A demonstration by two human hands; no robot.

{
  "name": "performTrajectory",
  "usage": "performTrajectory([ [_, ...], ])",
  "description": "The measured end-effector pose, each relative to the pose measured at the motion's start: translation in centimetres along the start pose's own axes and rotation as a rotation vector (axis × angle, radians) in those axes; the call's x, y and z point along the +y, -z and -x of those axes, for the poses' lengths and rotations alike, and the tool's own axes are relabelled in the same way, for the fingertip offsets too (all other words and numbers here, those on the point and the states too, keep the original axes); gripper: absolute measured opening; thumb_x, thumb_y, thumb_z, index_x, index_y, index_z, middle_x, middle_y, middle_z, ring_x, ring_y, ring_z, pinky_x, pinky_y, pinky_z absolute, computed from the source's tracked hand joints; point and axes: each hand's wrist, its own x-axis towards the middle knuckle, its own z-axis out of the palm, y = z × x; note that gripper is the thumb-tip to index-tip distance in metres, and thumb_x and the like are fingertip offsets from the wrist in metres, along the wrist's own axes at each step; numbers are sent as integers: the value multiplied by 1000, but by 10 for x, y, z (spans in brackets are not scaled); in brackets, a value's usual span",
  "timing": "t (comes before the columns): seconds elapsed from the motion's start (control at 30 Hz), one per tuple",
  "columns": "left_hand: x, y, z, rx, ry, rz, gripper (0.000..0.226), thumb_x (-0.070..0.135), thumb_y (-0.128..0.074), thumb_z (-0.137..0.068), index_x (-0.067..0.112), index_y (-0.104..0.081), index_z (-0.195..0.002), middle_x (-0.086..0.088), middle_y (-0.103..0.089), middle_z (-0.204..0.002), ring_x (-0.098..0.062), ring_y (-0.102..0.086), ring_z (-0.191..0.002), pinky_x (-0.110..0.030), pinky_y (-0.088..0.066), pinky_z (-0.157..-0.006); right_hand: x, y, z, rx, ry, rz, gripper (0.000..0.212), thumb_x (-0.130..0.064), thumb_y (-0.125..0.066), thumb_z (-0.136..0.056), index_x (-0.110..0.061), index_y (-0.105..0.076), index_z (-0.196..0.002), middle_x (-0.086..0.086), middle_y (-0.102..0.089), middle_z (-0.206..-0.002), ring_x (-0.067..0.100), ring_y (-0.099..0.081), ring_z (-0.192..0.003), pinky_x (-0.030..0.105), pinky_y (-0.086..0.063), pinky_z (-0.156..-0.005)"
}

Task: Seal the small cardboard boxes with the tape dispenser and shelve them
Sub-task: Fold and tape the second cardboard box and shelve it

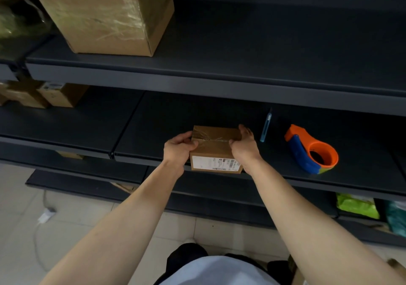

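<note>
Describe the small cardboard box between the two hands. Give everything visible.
The small cardboard box is plain brown cardboard, closed, with shiny clear tape wrinkled along the seam on its top. A white label with barcodes covers its near side. It sits level at the front edge of a dark shelf. The left hand grips its left end and the right hand its right end, thumbs on the taped top.

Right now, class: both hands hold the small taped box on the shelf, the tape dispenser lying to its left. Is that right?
Not quite. In the head view the orange and blue tape dispenser lies to the right of the small taped cardboard box, not its left. The rest holds: the left hand and right hand both grip the box on the dark shelf.
</note>
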Motion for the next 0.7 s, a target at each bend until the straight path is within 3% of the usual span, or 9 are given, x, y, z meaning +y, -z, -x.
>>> performTrajectory([
  [0.17, 4, -1, -1, -14, 11, 3, 33, -1, -63, -86, 16, -62, -114, -5, -65, -97, -19, -65, -84, -28, -52, -65, 1, 0, 0, 6, 3, 6, 62, -11, -47, -98, -23, -18, -152, -1, -8, -160, 25, -28, -141, 19, -29, -85],
  [0.33, 7, -3, -6, 20, 71, -18, 26, 2, -61, -87, 16, -61, -109, -7, -66, -97, -18, -65, -80, -38, -55, -77, 1, -1, 0, 10, 17, 46, 63, -11, -47, -98, -22, -18, -152, 0, -7, -160, 25, -29, -141, 20, -33, -90],
  [0.43, 4, -6, -8, 43, 15, -58, 25, 3, -60, -86, 16, -60, -107, -5, -64, -96, -18, -63, -80, -31, -52, -63, 1, -2, 1, 10, 20, 54, 63, -11, -48, -98, -22, -18, -152, 0, -8, -160, 25, -30, -140, 25, -37, -98],
  [0.53, 1, -5, -8, 21, -62, -126, 23, 2, -61, -87, 16, -57, -105, -4, -60, -92, -20, -61, -81, -33, -52, -68, 0, -2, 2, 18, 27, 55, 63, -10, -47, -98, -21, -18, -152, 1, -7, -160, 26, -32, -139, 22, -37, -92],
  [0.7, 6, 6, -8, -123, 13, -97, 24, 20, -65, -90, 14, -56, -112, -5, -64, -99, -17, -64, -85, -27, -49, -64, 1, -3, 4, 37, 29, 66, 62, -11, -47, -98, -21, -18, -152, -1, -7, -160, 24, -33, -138, 18, -32, -84],
])
